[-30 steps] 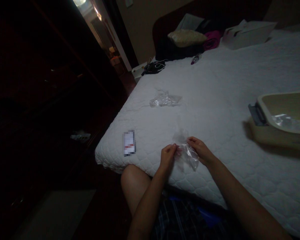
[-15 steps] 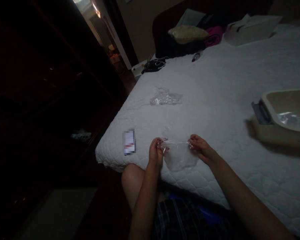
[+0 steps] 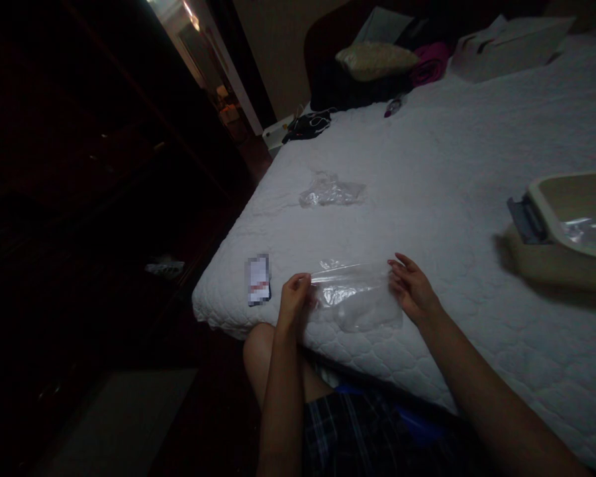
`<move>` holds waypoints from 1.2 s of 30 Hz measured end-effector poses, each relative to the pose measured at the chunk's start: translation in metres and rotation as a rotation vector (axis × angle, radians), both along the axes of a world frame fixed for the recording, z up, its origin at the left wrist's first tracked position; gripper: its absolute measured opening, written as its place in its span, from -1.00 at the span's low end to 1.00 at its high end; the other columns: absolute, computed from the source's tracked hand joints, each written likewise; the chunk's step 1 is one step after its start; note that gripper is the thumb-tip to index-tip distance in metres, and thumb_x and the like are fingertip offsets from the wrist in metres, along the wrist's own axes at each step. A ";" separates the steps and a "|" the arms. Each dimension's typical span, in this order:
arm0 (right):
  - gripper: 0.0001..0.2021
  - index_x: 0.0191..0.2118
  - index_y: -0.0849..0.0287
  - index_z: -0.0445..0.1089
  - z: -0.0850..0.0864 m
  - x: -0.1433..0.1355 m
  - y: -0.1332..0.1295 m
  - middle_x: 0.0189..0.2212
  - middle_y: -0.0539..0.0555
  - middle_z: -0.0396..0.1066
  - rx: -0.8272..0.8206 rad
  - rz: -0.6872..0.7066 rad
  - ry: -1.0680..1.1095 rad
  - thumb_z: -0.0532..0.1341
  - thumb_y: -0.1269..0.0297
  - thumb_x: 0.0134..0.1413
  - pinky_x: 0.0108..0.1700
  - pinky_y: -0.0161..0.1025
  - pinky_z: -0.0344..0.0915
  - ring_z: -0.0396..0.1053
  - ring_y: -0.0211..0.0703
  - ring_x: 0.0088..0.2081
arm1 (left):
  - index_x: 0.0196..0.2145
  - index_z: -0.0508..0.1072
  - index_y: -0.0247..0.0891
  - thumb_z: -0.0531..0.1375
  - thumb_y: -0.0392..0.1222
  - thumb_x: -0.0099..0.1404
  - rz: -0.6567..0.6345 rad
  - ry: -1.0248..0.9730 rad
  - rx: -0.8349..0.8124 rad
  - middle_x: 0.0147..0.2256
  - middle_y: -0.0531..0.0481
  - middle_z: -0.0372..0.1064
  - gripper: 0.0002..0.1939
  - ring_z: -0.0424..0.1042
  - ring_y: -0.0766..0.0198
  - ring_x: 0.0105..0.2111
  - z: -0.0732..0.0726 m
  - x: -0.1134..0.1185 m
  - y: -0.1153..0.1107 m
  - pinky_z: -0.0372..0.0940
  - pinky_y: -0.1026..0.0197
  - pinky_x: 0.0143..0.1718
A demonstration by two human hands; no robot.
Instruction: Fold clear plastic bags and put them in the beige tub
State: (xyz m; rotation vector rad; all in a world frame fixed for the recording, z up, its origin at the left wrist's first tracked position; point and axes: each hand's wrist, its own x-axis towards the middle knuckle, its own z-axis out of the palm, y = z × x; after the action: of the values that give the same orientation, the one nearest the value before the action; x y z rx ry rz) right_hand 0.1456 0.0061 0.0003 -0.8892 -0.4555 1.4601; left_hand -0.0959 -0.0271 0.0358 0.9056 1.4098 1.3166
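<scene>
A clear plastic bag [image 3: 357, 298] is stretched flat between my two hands, just above the near edge of the bed. The fingers of my left hand [image 3: 294, 299] pinch its upper left corner. My right hand [image 3: 416, 290] holds its right edge between thumb and fingers, with the index finger lifted off. Left of my left hand lies a phone-sized item [image 3: 258, 279] with a blurred face. Farther up the bed is a second, crumpled clear plastic bag [image 3: 330, 191].
A beige bin [image 3: 541, 265] with a grey handle clip stands at right, clear plastic inside. At the back are a white box [image 3: 511, 53], a beige pillow [image 3: 377, 61], a rolled magenta cloth [image 3: 431, 65] and a dark pouch with cords [image 3: 308, 126]. My knee touches the bed's edge.
My hands have moved apart, left hand leftward and right hand up and rightward. The bag's upper edge is now wider and flatter. The right index finger has lifted.
</scene>
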 end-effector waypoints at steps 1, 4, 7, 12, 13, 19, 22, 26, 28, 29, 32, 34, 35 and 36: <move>-0.63 -0.28 0.04 0.43 -0.001 -0.002 0.000 -0.37 -0.05 0.44 0.009 -0.055 -0.043 0.38 0.37 -0.38 -0.68 -0.47 0.03 0.20 -0.42 -0.57 | -0.31 0.40 -0.30 0.28 0.05 0.02 0.057 0.085 0.013 -0.52 0.08 0.34 -0.62 0.22 0.48 -0.69 -0.003 0.000 0.002 0.14 0.39 -0.67; -0.70 -0.31 0.11 0.40 -0.005 -0.007 -0.002 -0.42 -0.03 0.42 0.031 -0.264 -0.217 0.36 0.30 -0.31 -0.63 -0.43 0.08 0.20 -0.40 -0.57 | -0.29 0.41 -0.28 0.23 0.03 0.09 0.247 0.312 0.114 -0.43 0.03 0.35 -0.67 0.29 0.41 -0.58 -0.009 0.002 0.006 0.22 0.34 -0.56; -0.76 -0.31 0.15 0.37 -0.009 -0.011 -0.004 -0.46 -0.03 0.39 0.058 -0.413 -0.424 0.31 0.25 -0.19 -0.61 -0.40 0.11 0.19 -0.39 -0.60 | -0.31 0.38 -0.26 0.15 -0.01 0.18 0.451 0.608 0.396 -0.31 -0.06 0.37 -0.75 0.38 0.25 -0.35 -0.010 0.008 -0.001 0.32 0.17 -0.33; -0.80 -0.29 0.14 0.33 -0.013 -0.011 -0.004 -0.40 -0.02 0.38 0.057 -0.482 -0.487 0.23 0.23 -0.11 -0.60 -0.39 0.15 0.21 -0.40 -0.59 | -0.12 0.34 -0.22 0.17 -0.12 0.19 -0.087 1.163 0.890 -0.10 -0.17 0.36 -0.71 0.32 0.10 -0.04 -0.014 0.041 -0.022 0.26 -0.01 -0.04; -0.79 -0.28 0.13 0.32 -0.014 -0.011 -0.003 -0.37 -0.02 0.38 0.047 -0.490 -0.482 0.22 0.23 -0.10 -0.60 -0.40 0.15 0.22 -0.40 -0.58 | -0.05 0.31 -0.23 0.16 -0.07 0.20 -0.300 1.226 0.895 -0.04 -0.20 0.33 -0.63 0.29 0.08 0.01 -0.017 0.049 -0.025 0.26 -0.01 -0.02; -0.78 -0.27 0.12 0.32 -0.016 -0.010 -0.001 -0.29 0.00 0.38 0.049 -0.493 -0.361 0.18 0.13 -0.04 -0.59 -0.41 0.17 0.28 -0.40 -0.55 | 0.05 0.28 -0.28 0.05 -0.03 0.30 -0.666 1.272 0.589 0.13 -0.19 0.20 -0.57 0.13 0.02 0.16 -0.032 0.076 -0.027 0.07 -0.10 0.15; -0.75 -0.28 0.10 0.33 -0.012 -0.008 -0.003 -0.26 0.01 0.37 0.078 -0.457 -0.232 0.14 0.05 -0.01 -0.58 -0.38 0.20 0.33 -0.35 -0.51 | 0.02 0.34 -0.22 0.07 -0.09 0.29 -0.682 1.039 0.489 0.13 -0.14 0.21 -0.63 0.08 0.03 0.19 -0.028 0.077 -0.027 -0.04 -0.13 0.19; -0.69 -0.30 0.07 0.36 -0.007 -0.006 -0.005 -0.22 0.02 0.36 0.113 -0.396 -0.144 0.11 -0.05 -0.01 -0.55 -0.32 0.24 0.36 -0.31 -0.49 | -0.15 0.47 -0.16 0.11 -0.19 0.25 -0.687 0.635 0.384 0.02 -0.14 0.33 -0.77 0.17 0.01 0.14 -0.016 0.075 -0.029 -0.08 -0.09 0.20; -0.66 -0.31 0.06 0.36 -0.006 -0.005 -0.006 -0.21 0.03 0.36 0.109 -0.390 -0.148 0.09 -0.09 -0.02 -0.55 -0.32 0.24 0.35 -0.31 -0.49 | -0.29 0.51 -0.15 0.15 -0.20 0.20 -0.681 0.498 0.322 -0.11 -0.15 0.42 -0.85 0.27 0.01 0.05 -0.009 0.071 -0.031 0.00 -0.05 0.16; -0.65 -0.31 0.06 0.36 -0.006 -0.005 -0.005 -0.21 0.03 0.36 0.106 -0.388 -0.153 0.08 -0.10 -0.02 -0.56 -0.32 0.24 0.35 -0.30 -0.49 | -0.35 0.51 -0.15 0.17 -0.18 0.18 -0.673 0.456 0.293 -0.18 -0.15 0.45 -0.89 0.32 0.01 0.00 -0.005 0.068 -0.032 0.06 -0.03 0.12; -0.65 -0.33 0.07 0.36 -0.008 -0.005 -0.004 -0.22 0.03 0.36 0.100 -0.380 -0.161 0.09 -0.10 -0.03 -0.56 -0.32 0.22 0.34 -0.30 -0.49 | -0.41 0.50 -0.16 0.17 -0.10 0.17 -0.685 0.450 0.242 -0.33 -0.12 0.47 -0.86 0.40 0.05 -0.16 0.013 0.056 -0.037 0.21 0.04 -0.03; -0.66 -0.35 0.08 0.36 -0.010 -0.004 -0.003 -0.25 0.03 0.36 0.102 -0.370 -0.161 0.10 -0.10 -0.04 -0.56 -0.33 0.21 0.33 -0.31 -0.50 | -0.37 0.50 -0.17 0.13 -0.05 0.21 -0.781 0.448 0.200 -0.35 -0.11 0.47 -0.80 0.42 0.10 -0.24 0.029 0.049 -0.041 0.25 0.08 -0.10; -0.66 -0.36 0.08 0.36 -0.011 -0.003 -0.002 -0.27 0.03 0.36 0.102 -0.359 -0.155 0.11 -0.10 -0.05 -0.57 -0.32 0.20 0.32 -0.31 -0.51 | -0.35 0.50 -0.18 0.11 -0.03 0.23 -0.866 0.406 0.164 -0.35 -0.10 0.48 -0.77 0.43 0.12 -0.26 0.036 0.046 -0.042 0.27 0.10 -0.13; -0.65 -0.37 0.08 0.36 -0.011 -0.003 -0.002 -0.28 0.03 0.36 0.098 -0.346 -0.144 0.11 -0.10 -0.07 -0.57 -0.32 0.19 0.31 -0.31 -0.52 | -0.31 0.50 -0.21 0.11 -0.01 0.24 -0.963 0.308 0.118 -0.32 -0.11 0.48 -0.74 0.44 0.12 -0.25 0.043 0.044 -0.043 0.28 0.10 -0.14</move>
State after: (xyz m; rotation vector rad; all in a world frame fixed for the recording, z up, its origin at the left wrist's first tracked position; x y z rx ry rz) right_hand 0.1429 0.0046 -0.0106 -0.9458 -0.4502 1.0552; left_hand -0.0523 -0.0697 0.0784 1.6427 0.8813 0.5330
